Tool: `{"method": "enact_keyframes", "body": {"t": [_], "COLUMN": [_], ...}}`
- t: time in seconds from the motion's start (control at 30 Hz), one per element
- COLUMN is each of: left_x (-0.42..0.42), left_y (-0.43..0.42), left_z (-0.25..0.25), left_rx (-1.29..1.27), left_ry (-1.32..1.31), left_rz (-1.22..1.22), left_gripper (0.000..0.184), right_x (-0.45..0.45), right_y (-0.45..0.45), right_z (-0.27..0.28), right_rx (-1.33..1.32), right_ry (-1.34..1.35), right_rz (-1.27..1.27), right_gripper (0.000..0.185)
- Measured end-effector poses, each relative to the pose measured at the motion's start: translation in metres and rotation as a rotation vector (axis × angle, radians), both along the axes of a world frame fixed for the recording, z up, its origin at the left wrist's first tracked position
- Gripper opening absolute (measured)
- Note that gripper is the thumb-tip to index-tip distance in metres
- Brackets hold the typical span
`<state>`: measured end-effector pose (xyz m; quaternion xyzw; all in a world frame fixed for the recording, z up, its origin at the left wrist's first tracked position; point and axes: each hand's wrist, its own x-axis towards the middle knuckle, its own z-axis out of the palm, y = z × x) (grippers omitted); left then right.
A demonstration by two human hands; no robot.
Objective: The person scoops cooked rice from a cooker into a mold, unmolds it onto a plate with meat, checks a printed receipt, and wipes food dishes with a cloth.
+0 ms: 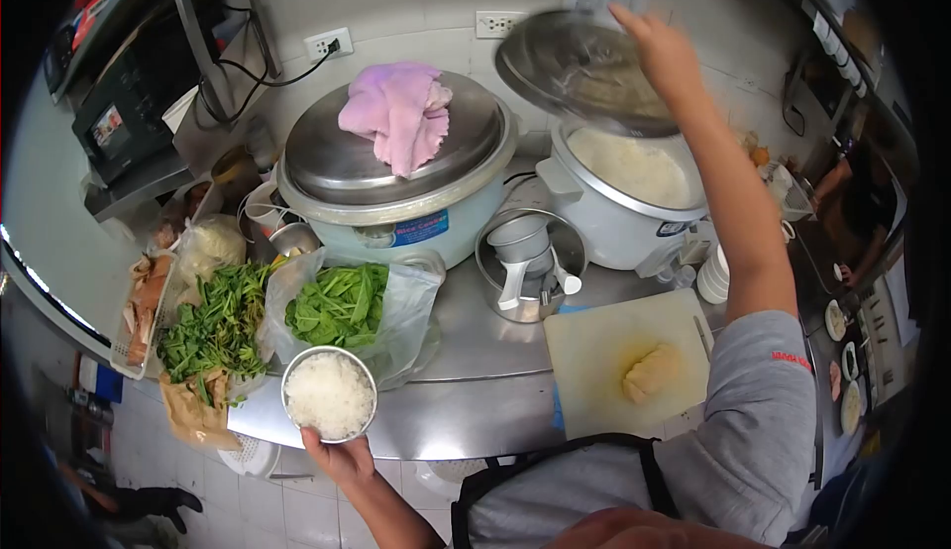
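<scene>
Blue label [421, 228] on lg. L cooker [474, 230]: "Rice Cooker"; red txt [791, 359] on R sleeve [748, 390] illegible.

A round metal bowl [372, 413] holds heaped white rice [329, 392]; a blurred, tilted metal lid [570, 63] hangs above the open white cooker [606, 224].

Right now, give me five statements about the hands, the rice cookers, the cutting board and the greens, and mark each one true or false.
1. The left hand holds a bowl of rice. True.
2. The right hand rests on the cutting board. False: the right hand holds a lid up by the open rice cooker.
3. Leafy greens sit in a clear plastic bag. True.
4. The pink cloth hangs from the wall outlet. False: the pink cloth lies on top of the covered rice cooker.
5. A pale yellowish lump of food lies on the cutting board. True.
</scene>
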<state>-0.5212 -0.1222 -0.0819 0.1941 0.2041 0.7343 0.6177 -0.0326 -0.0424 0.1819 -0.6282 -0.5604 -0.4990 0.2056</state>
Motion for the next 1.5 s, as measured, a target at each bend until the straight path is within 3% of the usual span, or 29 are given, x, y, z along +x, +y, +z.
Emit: {"method": "enact_keyframes", "body": {"t": [0.13,0.33,0.5,0.63,0.9,0.93,1.0,1.07,1.1,1.17,1.27,1.43,1.5], "left_x": [-0.002,0.019,0.046,0.061,0.095,0.107,0.102,0.136,0.155,0.198,0.258,0.377,0.422], "left_y": [0.0,0.016,0.017,0.015,0.004,-0.002,0.006,-0.013,-0.027,-0.052,-0.099,-0.22,-0.279], "left_z": [-0.003,0.005,0.018,0.017,0.022,0.017,-0.002,0.013,0.021,0.021,0.025,0.009,0.005], "left_rx": [0.01,0.034,0.069,0.041,0.055,0.251,0.374,0.176,0.054,0.085,0.141,0.061,0.024], "left_ry": [-0.025,-0.031,0.004,0.057,0.039,0.346,0.852,0.25,-0.049,0.078,0.106,0.229,0.255], "left_rz": [-0.03,-0.129,-0.21,-0.248,-0.356,-0.275,-0.325,-0.582,-0.682,-0.747,-0.989,-1.423,-1.631], "left_gripper": [0.059,0.056,0.057,0.059,0.055,0.055,0.088,0.066,0.056,0.055,0.055,0.057,0.057], "right_x": [0.016,0.03,0.036,0.034,0.025,0.017,-0.009,-0.016,-0.015,-0.014,0.002,0.026,0.038], "right_y": [-0.069,-0.09,-0.077,-0.089,-0.101,-0.108,-0.151,-0.193,-0.215,-0.263,-0.335,-0.479,-0.54], "right_z": [-0.083,-0.162,-0.18,-0.182,-0.203,-0.21,-0.203,-0.21,-0.216,-0.231,-0.269,-0.284,-0.288], "right_rx": [-0.012,-0.083,-0.134,-0.175,0.019,0.06,0.013,-0.052,-0.041,-0.009,-0.078,-0.156,-0.039], "right_ry": [-0.155,0.0,0.133,0.254,0.368,0.37,0.493,0.571,0.648,0.805,1.478,2.401,2.48], "right_rz": [0.01,0.046,0.054,0.126,0.246,0.282,0.37,0.452,0.444,0.44,0.549,0.636,0.751], "right_gripper": [0.045,0.046,0.053,0.045,0.043,0.04,0.04,0.036,0.036,0.036,0.038,0.057,0.064]}}
